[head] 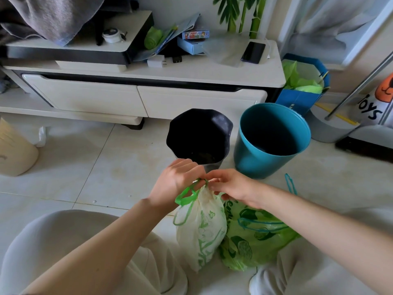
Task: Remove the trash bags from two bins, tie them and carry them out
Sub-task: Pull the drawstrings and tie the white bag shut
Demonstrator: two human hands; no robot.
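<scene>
A white trash bag (202, 226) with green print and green drawstring loops hangs between my knees, its neck gathered. My left hand (176, 179) pinches the green drawstring at the neck. My right hand (231, 186) grips the same gathered top from the right. Beside it on the floor lies a green printed trash bag (257, 233) with teal drawstrings, its top loose. Behind them stand a black bin (200, 135) and a teal bin (272, 141), both without bags.
A low white TV cabinet (148, 96) runs along the back with a phone (253, 52), boxes and chargers on top. A blue paper bag (302, 86) holding green bags stands at its right end. A beige sack (14, 150) sits at the left.
</scene>
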